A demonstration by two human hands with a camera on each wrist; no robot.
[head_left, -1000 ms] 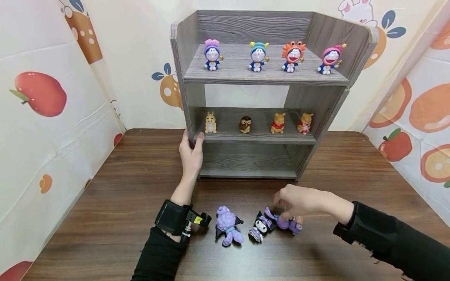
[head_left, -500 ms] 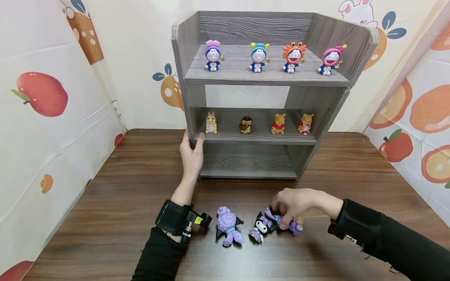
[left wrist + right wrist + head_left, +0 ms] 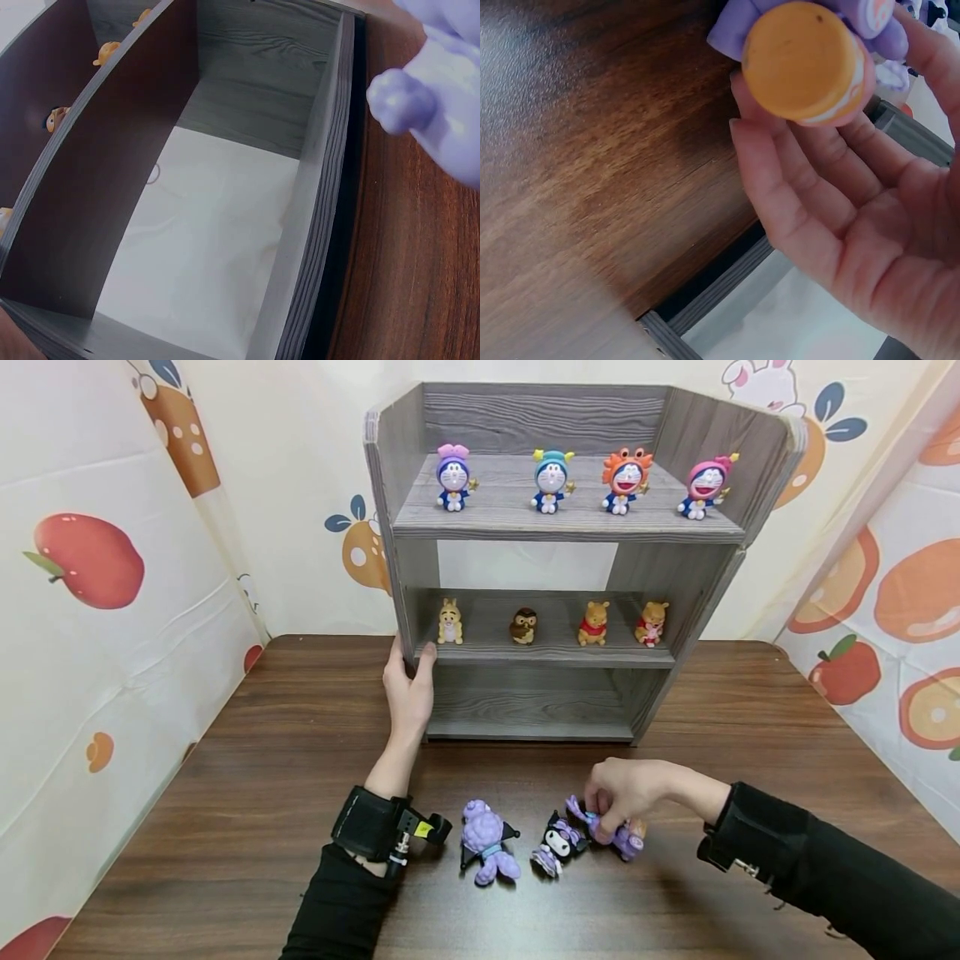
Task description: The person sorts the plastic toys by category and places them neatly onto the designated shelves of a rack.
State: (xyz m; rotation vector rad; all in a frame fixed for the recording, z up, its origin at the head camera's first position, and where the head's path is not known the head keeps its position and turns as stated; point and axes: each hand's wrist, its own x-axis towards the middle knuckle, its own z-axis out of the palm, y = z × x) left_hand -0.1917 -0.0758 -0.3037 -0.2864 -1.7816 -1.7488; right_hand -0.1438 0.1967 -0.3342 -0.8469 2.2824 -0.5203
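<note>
My left hand [image 3: 408, 697] grips the left side of a grey wooden display shelf [image 3: 528, 531], thumb on its front edge. My right hand [image 3: 626, 789] pinches a purple figurine [image 3: 628, 842] at the right end of a small row on the table. In the right wrist view, fingers curl beside the yellow-orange base [image 3: 799, 60] of this figurine, which is purple above. Close beside it lies a black-and-white figurine with purple clothes [image 3: 557, 845]. Farther left is another purple figurine [image 3: 483, 831] with dark pointed parts, lying down.
Several blue figurines in coloured hats, one an orange crab hat [image 3: 626, 468], stand on the top shelf. On the middle shelf are a rabbit [image 3: 450, 622], an owl [image 3: 522, 627] and two yellow bears [image 3: 592, 624]. The brown wooden table [image 3: 300, 760] meets printed cloth walls.
My right hand has come down and left onto the right-hand purple figurine and closed its fingers on it; the figurine has shifted slightly. My left hand stays on the shelf.
</note>
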